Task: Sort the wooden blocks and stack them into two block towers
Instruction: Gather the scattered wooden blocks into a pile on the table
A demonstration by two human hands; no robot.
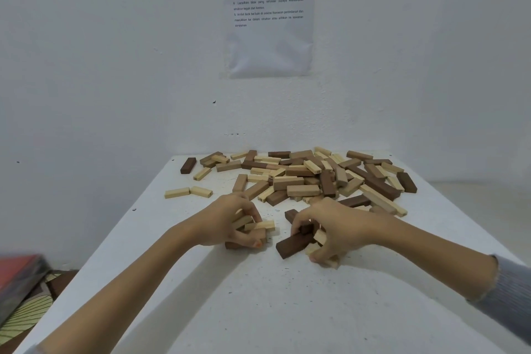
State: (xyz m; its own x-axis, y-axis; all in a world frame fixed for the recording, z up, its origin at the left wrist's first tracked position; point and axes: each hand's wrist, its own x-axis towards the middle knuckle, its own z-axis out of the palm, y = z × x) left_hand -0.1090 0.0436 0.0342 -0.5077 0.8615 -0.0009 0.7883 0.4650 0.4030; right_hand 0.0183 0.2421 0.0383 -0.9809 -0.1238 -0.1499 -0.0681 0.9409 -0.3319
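block pile (301, 178) behind hands, on table (258, 296)

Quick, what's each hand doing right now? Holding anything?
Left hand: closed, gripping a few pale blocks.
Right hand: closed, gripping a dark block plus some lighter blocks.

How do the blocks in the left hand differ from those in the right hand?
Colour: the left hand grips mostly pale blocks; the right hand grips pale ones plus a dark brown block.
Pose: the pale blocks barely leave the left hand; the dark brown block sticks far out of the right.
Both hands hold several blocks at the white table.
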